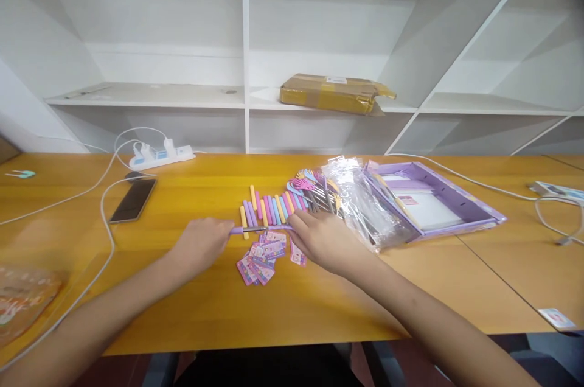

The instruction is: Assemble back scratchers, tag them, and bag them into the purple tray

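"What do we have between our hands?"

"A slim purple stick (236,230), level above the desk (319,314). Our left hand (203,245) is closed round its thicker end; our right hand (322,240) has its fingers closed on the other."

"Can we see the tips?"

"No, our left fist covers one and our right fingers cover the other. We make out a short metallic stretch in the middle, but whether the parts are fully joined, we cannot tell."

"And behind it?"

"We see a row of coloured handles (267,210), its right end partly hidden by our right hand. Beyond lie hand-shaped heads (302,183), and clear plastic bags (349,186) overlap the purple tray (474,199); glare blurs what is in them."

"In front?"

"Small printed cards (260,263), overlapping, their print too small for us to read. At our far left, an orange-marked bag (27,302) is cut off by the edge."
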The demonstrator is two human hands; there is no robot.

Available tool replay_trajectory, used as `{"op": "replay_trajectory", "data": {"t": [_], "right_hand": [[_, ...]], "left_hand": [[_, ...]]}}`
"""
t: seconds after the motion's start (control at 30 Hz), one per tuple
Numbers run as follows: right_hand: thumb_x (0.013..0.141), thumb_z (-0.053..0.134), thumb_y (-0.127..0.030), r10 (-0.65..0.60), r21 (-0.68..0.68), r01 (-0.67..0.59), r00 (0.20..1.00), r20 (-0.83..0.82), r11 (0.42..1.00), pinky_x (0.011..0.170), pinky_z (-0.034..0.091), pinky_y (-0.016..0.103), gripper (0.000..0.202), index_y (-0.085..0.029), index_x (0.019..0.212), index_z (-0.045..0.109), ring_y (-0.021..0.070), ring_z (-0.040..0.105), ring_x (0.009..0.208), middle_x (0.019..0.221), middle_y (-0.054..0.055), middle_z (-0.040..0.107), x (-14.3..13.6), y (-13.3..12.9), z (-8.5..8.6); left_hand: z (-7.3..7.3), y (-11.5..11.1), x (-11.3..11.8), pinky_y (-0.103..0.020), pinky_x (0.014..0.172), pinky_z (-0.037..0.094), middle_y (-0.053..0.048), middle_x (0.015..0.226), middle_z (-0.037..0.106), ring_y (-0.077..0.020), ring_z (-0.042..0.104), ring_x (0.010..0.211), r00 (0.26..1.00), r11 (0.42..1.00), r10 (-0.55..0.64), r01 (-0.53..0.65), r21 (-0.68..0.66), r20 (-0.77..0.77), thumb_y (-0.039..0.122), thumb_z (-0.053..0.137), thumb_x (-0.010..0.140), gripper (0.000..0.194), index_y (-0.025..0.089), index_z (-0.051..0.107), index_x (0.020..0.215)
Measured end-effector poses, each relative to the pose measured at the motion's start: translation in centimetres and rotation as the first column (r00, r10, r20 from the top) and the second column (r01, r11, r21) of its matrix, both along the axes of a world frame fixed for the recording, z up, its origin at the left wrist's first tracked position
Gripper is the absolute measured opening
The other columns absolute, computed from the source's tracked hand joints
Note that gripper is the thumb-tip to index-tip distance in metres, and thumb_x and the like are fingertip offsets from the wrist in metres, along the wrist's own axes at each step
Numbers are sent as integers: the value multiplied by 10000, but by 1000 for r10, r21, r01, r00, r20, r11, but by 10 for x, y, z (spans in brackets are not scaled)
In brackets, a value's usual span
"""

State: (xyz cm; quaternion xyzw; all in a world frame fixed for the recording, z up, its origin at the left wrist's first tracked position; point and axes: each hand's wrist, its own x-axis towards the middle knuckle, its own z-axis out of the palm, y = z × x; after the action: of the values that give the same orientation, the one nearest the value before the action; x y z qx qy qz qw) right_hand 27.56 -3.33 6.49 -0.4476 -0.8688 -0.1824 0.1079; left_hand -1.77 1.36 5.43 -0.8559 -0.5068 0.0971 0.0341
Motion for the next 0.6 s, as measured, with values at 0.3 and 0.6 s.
{"op": "replay_trajectory", "data": {"t": [0.3, 0.6], "right_hand": [[920, 477, -11, 66, -51, -61, 992, 103, 997, 584, 146, 338, 191, -172, 878, 570, 134, 426, 580, 785, 32, 620, -1, 5, -9], [979, 450, -60, 32, 22, -32, 999, -9, 999, 611, 272, 299, 244, -171, 1051, 655, 147, 531, 664, 819, 30, 670, 44, 8, -27]], "left_hand": [[-4, 0, 8, -375, 634, 513, -140, 853, 769, -319, 756, 772, 998, 997, -61, 61, 39, -1, 168, 424, 997, 281, 186, 705, 999], [-1, 20, -10, -336, 619, 456, -129, 861, 769, -290, 746, 774, 1000, 994, -27, 25, 103, 14, 116, 429, 964, 288, 192, 706, 959]]}}
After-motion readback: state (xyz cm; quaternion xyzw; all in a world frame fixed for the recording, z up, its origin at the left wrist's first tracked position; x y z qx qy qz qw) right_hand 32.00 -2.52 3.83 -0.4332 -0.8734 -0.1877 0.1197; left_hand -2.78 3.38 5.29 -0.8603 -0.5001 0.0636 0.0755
